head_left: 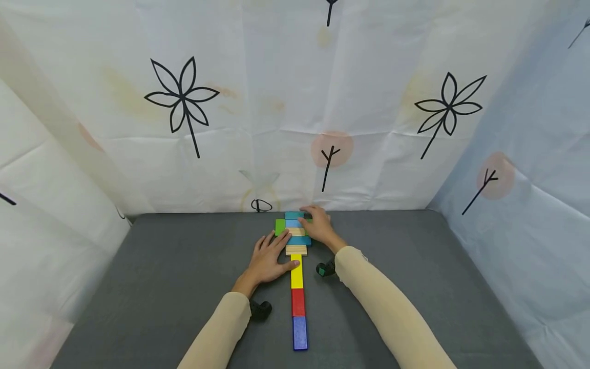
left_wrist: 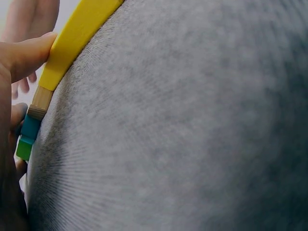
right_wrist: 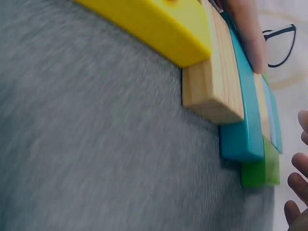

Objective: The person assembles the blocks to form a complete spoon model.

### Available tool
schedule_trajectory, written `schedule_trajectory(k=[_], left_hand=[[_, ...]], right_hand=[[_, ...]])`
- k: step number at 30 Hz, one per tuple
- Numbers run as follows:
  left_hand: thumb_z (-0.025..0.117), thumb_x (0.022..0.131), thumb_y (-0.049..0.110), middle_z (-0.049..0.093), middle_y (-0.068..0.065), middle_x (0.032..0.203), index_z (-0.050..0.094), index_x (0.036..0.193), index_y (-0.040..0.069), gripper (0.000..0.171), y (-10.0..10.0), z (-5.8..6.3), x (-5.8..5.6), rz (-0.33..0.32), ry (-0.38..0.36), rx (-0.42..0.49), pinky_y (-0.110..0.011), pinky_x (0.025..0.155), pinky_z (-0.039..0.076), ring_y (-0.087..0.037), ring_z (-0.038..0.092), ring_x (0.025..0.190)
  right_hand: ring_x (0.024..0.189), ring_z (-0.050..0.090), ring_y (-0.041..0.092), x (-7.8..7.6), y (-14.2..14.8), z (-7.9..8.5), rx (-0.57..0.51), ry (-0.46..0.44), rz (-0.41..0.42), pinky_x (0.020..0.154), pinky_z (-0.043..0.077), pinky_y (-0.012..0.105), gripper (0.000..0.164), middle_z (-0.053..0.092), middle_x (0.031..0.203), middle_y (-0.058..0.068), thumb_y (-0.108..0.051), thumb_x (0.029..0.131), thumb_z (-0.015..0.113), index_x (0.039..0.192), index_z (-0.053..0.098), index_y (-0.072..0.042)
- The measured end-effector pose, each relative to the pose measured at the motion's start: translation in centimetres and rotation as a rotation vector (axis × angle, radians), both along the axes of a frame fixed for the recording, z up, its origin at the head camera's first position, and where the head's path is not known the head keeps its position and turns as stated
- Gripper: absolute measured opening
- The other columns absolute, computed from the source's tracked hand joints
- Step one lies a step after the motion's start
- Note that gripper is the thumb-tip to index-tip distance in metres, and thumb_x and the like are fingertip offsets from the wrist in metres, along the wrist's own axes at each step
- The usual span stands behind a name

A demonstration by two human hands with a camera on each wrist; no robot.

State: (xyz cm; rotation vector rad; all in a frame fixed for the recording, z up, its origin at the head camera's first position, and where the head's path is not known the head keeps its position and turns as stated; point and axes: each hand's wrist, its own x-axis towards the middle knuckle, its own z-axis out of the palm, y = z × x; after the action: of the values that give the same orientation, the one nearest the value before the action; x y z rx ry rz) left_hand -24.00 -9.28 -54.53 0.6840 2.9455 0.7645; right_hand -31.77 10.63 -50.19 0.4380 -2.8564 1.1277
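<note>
In the head view a line of flat blocks runs away from me: a purple-blue block [head_left: 300, 333], a red block [head_left: 298, 302], a yellow block [head_left: 297, 279], a plain wood block [head_left: 296, 250] and a teal block [head_left: 301, 240]. Beyond lie more wood and blue pieces, with a green block [head_left: 279, 226] at the left side. My left hand [head_left: 267, 261] is spread, its thumb on the yellow block and its fingertips resting around the teal and wood blocks. My right hand [head_left: 323, 230] reaches over the far right end, fingers loosely extended beside the light blue block [head_left: 293, 223].
The blocks lie on a grey cloth-covered table [head_left: 184, 266]. A pale printed curtain [head_left: 276, 102] hangs right behind its far edge and along both sides. Dark wrist cameras sit under both sleeves, one [head_left: 325, 268] close to the yellow block.
</note>
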Motion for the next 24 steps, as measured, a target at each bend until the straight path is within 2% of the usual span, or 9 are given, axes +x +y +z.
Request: schedule_trajectory(k=[3, 6, 11, 14, 24], left_hand=[[0.055, 0.094, 0.063, 0.020, 0.003, 0.168, 0.027, 0.162, 0.020, 0.085, 0.0, 0.0, -0.1, -0.009, -0.004, 0.003, -0.060, 0.120, 0.004, -0.036, 0.013, 0.154], [0.057, 0.094, 0.061, 0.020, 0.002, 0.168, 0.027, 0.162, 0.019, 0.085, -0.1, 0.1, 0.0, -0.017, -0.002, 0.014, -0.061, 0.120, 0.004, -0.037, 0.014, 0.154], [0.057, 0.094, 0.061, 0.020, 0.002, 0.168, 0.027, 0.162, 0.020, 0.085, -0.2, 0.3, 0.1, -0.020, 0.004, 0.013, -0.061, 0.120, 0.006, -0.037, 0.014, 0.153], [0.056, 0.094, 0.061, 0.020, 0.001, 0.168, 0.028, 0.162, 0.019, 0.084, -0.2, 0.3, 0.1, -0.020, 0.012, 0.007, -0.062, 0.119, 0.006, -0.038, 0.015, 0.153], [0.057, 0.094, 0.061, 0.022, -0.001, 0.168, 0.028, 0.162, 0.017, 0.086, -0.1, 0.4, 0.2, -0.017, 0.020, 0.017, -0.062, 0.119, 0.008, -0.039, 0.017, 0.152]], right_hand=[[0.138, 0.040, 0.042, 0.7, 1.1, 0.1, -0.038, 0.010, -0.009, 0.110, 0.021, 0.069, 0.040, 0.050, 0.145, 0.021, -0.019, 0.102, 0.062, 0.140, 0.060, -0.003], [0.133, 0.044, 0.042, 1.5, 2.0, 0.5, -0.084, 0.005, -0.029, 0.110, 0.023, 0.067, 0.040, 0.053, 0.140, 0.022, -0.016, 0.102, 0.062, 0.139, 0.060, -0.001], [0.120, 0.056, 0.037, 2.4, 3.0, 0.2, -0.107, -0.044, -0.070, 0.103, 0.042, 0.055, 0.040, 0.059, 0.131, 0.020, -0.013, 0.101, 0.063, 0.138, 0.059, 0.000], [0.116, 0.058, 0.034, 2.7, 3.2, -0.3, -0.101, -0.083, -0.059, 0.097, 0.049, 0.050, 0.040, 0.060, 0.129, 0.019, -0.013, 0.101, 0.063, 0.139, 0.059, 0.000], [0.116, 0.058, 0.035, 3.4, 3.3, -1.0, -0.140, -0.100, -0.030, 0.098, 0.048, 0.051, 0.041, 0.060, 0.126, 0.019, -0.012, 0.101, 0.064, 0.139, 0.058, 0.002]])
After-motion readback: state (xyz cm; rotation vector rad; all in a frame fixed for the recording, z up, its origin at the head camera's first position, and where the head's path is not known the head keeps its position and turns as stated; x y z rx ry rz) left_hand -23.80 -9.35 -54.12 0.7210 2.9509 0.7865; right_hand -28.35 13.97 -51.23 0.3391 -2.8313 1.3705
